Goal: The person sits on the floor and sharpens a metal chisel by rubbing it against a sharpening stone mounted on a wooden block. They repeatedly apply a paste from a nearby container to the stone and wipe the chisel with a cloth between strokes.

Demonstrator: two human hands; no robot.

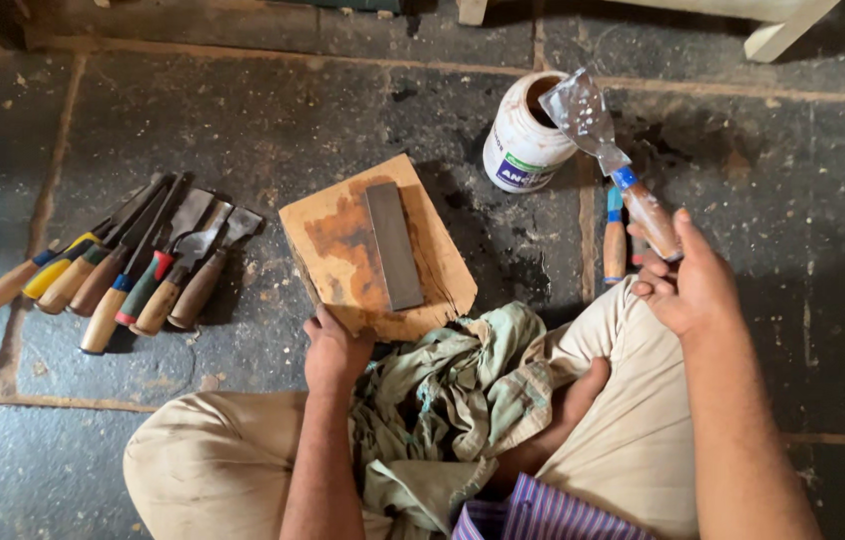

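Note:
My left hand point(335, 348) grips the near edge of a stained wooden board point(433, 262) that carries a grey sharpening stone point(394, 245). My right hand point(688, 282) holds a wide flat chisel point(611, 150) by its wooden handle, the wet metal blade raised over a white plastic jar point(518, 148). The board rests partly on a crumpled greenish cloth point(453, 385) lying across my lap. I sit cross-legged in beige trousers on a dark stone floor.
A row of several chisels point(123, 265) with wooden, yellow, red and blue handles lies on the floor at the left. Another chisel handle point(614, 240) lies beside my right knee. A pale wooden furniture leg point(783, 30) shows at the top right.

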